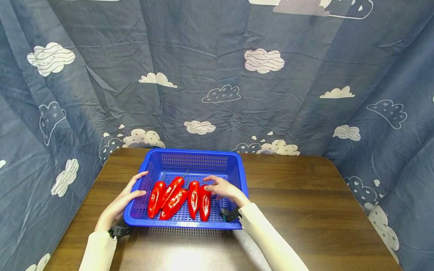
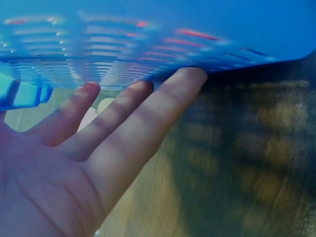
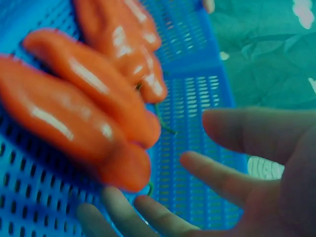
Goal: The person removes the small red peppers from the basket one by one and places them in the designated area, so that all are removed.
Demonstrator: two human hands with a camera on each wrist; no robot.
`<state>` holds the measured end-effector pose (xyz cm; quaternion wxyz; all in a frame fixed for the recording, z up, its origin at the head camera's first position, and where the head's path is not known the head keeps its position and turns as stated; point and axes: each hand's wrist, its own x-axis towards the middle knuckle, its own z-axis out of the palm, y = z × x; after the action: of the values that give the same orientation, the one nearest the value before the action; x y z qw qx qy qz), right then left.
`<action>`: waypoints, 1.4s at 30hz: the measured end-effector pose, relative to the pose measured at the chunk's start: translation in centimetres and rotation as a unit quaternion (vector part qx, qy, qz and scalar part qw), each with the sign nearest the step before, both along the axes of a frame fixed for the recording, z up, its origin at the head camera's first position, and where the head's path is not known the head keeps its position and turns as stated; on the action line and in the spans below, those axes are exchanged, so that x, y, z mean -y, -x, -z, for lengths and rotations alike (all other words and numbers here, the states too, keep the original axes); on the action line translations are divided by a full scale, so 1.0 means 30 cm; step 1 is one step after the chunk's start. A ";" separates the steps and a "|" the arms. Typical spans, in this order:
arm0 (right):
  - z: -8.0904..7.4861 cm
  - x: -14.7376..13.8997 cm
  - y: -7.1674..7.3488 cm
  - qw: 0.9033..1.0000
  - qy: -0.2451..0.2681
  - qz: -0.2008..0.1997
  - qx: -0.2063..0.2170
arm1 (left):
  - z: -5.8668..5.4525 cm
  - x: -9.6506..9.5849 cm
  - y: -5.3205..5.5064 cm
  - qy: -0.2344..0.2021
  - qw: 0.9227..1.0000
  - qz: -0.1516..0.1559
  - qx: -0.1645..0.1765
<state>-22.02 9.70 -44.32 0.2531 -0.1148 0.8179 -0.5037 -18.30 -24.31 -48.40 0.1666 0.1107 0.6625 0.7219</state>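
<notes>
Several glossy red peppers lie in a blue perforated basket (image 1: pixel 240 165). My left hand (image 1: pixel 121 201) is at the basket's left side, with thumb and one finger over the rim. Its other fingers (image 2: pixel 133 118) stretch straight out against the slotted outer wall in the left wrist view. Inside the basket, my right hand (image 1: pixel 223 189) reaches over the stem end of the rightmost red pepper (image 1: pixel 205 207). In the right wrist view its fingers are spread, and one fingertip (image 3: pixel 112 195) is right at the edge of that pepper (image 3: pixel 64 123). Nothing lies in its palm.
The basket stands on a brown wooden table (image 1: pixel 288 188), which extends to the right of it. A dark blue curtain (image 1: pixel 203 75) with cloud prints hangs behind the table and along its sides. Dark straps (image 1: pixel 234 214) sit on both wrists, below pale sleeves (image 1: pixel 268 237).
</notes>
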 end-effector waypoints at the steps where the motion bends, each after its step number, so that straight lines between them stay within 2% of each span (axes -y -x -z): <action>1: 0.003 0.000 -0.001 1.000 -0.004 -0.006 0.001 | -0.001 -0.002 -0.001 -0.001 1.000 -0.004 0.008; 6: 0.015 0.006 -0.007 0.999 -0.032 -0.039 0.002 | -0.001 -0.006 -0.004 0.007 1.000 -0.016 0.016; 12: 0.034 0.010 -0.001 0.995 -0.069 -0.076 -0.011 | 0.002 -0.007 -0.004 0.025 0.999 -0.027 0.001; 17: 0.040 0.010 0.001 0.994 -0.070 -0.083 -0.025 | 0.006 -0.010 -0.003 0.025 0.999 -0.037 0.005; 24: 0.041 0.011 0.000 0.992 -0.081 -0.071 -0.061 | 0.007 -0.014 -0.004 0.021 0.999 -0.045 0.016; 32: 0.036 0.017 0.005 0.987 -0.107 -0.093 -0.077 | 0.004 -0.012 -0.010 0.022 0.999 -0.048 0.015; 35: 0.035 0.018 0.005 0.989 -0.095 -0.082 -0.077 | 0.002 -0.011 -0.012 0.019 0.999 -0.046 0.019; 42: 0.033 0.015 0.003 0.996 -0.030 -0.027 -0.073 | 0.004 -0.014 -0.008 0.022 0.999 -0.044 0.019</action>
<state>-22.10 9.26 -45.32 0.2097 -0.1659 0.8457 -0.4618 -18.06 -23.88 -48.51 0.1494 0.0644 0.6794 0.7155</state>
